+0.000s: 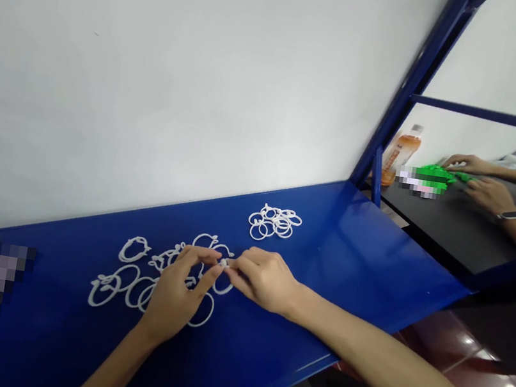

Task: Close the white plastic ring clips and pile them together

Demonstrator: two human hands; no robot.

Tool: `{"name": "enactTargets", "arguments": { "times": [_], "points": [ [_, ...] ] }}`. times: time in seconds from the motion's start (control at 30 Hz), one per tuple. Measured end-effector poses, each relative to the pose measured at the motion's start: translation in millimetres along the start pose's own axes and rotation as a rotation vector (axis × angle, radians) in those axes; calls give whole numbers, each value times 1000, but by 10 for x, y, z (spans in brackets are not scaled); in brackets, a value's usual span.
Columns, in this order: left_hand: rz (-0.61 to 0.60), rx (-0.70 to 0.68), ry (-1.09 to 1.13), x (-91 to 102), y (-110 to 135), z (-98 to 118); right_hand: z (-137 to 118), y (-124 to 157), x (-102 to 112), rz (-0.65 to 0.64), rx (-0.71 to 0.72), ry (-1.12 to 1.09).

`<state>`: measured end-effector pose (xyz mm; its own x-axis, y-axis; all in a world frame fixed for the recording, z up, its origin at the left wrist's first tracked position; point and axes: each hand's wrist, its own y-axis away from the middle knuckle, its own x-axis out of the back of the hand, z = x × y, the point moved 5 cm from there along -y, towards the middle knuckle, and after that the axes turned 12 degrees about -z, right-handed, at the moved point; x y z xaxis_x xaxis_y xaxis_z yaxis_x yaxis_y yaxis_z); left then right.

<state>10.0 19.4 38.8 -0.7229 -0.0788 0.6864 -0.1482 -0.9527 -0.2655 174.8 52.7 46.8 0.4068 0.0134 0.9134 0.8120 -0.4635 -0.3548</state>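
A small white ring (224, 264) is pinched between the fingers of the left hand (177, 295) and right hand (264, 278), just above the blue tabletop (349, 259). It looks light, thin and springy, best held by its rim. Loose rings (129, 278) lie left; a ring pile (275, 222) sits behind.

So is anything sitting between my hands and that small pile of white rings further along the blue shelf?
Nothing visible. Bare blue shelf separates the right hand from the small pile of rings.
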Motion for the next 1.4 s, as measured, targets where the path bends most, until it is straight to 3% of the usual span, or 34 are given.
{"name": "enactTargets", "arguments": {
  "times": [0.2,0.33,0.47,0.57,0.7,0.8,0.97,1.2,1.4],
  "points": [
    [-34,40,-57,-112,-5,-42,163,0,70,33,-98,-153],
    [-17,0,-132,-106,-7,-38,170,-12,125,22,37,-335],
    [-2,-82,-229,-74,-14,5,207,-28,86,-19,142,-377],
    [28,-121,-339,-50,-24,-4,437,-45,115,53,44,-349],
    [-22,-78,-509,-95,-43,-108,953,-68,237,198,-250,-293],
    [-84,-58,-544,-146,-49,-158,1221,-142,216,132,-327,-268],
    [-89,-106,-493,-153,-45,-82,1418,-283,95,68,-385,-166],
    [-47,-137,-400,-111,-20,-1,1408,-246,181,115,-384,-29],
    [-36,-95,-237,-95,-45,-15,949,-73,325,184,-301,-80]
  ]
}}
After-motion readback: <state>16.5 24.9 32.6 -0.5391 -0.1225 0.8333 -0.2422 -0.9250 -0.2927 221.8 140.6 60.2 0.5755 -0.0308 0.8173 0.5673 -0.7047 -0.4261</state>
